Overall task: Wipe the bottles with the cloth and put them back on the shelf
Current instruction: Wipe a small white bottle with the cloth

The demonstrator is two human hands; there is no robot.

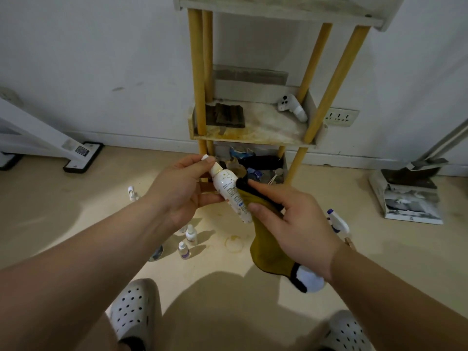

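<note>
Nearest, below both wrists, stand the person's white clogs. Beyond them the two hands meet on one white bottle. The left hand grasps its upper end, thumb pressed at the neck just under the cap and fingers curled beneath the shoulder. The right hand pinches the mustard cloth against the bottle's lower half, thumb on the near side and forefinger laid along the far edge, while the rest of the cloth hangs down under that wrist. The bottle's long axis is tilted, with the cap up and toward the left hand's grasp and the base down and toward the right, so a wiping stroke would likely run along that slant, the left hand acting as anchor. Under and beyond the left hand, small dropper bottles stand on the floor. A spray bottle lies just outside the right hand. Straight ahead of the held bottle, farther off, rises the shelf. Its stained middle tier holds a white controller, and the left hand, which carries the bottle, looks best placed to lift it there.
</note>
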